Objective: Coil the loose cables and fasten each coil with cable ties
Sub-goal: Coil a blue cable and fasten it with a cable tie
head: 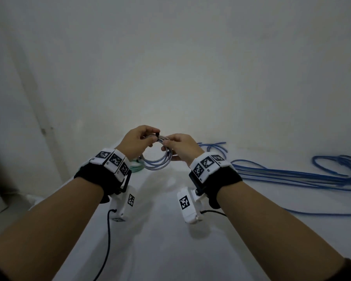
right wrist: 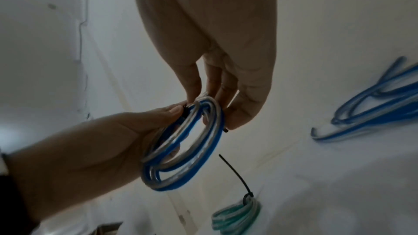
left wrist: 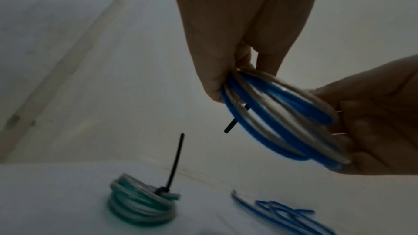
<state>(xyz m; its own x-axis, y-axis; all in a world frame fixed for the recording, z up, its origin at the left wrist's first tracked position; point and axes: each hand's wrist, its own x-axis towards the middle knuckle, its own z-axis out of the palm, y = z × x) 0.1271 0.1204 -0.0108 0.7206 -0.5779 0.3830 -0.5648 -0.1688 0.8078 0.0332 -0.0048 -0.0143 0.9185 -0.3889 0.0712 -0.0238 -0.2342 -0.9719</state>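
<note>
Both hands hold a small coil of blue and clear cable (head: 158, 161) up above the white table (head: 160, 230). My left hand (head: 155, 137) pinches the top of the coil (left wrist: 282, 122) where a black cable tie (head: 158, 135) wraps it. The tie's tail (left wrist: 235, 121) sticks out below my left hand (left wrist: 235, 78). My right hand (head: 166, 144) grips the coil's right side, fingers and thumb curled round the strands (right wrist: 185, 149). In the right wrist view, the right hand (right wrist: 212, 110) meets the left thumb at the tie head (right wrist: 184, 112).
A green and clear coil (left wrist: 140, 203) lies on the table under the hands, bound by a black tie with its tail (left wrist: 174, 162) standing up. Loose blue cables (head: 292, 175) sprawl over the table's right side. A pale wall stands behind.
</note>
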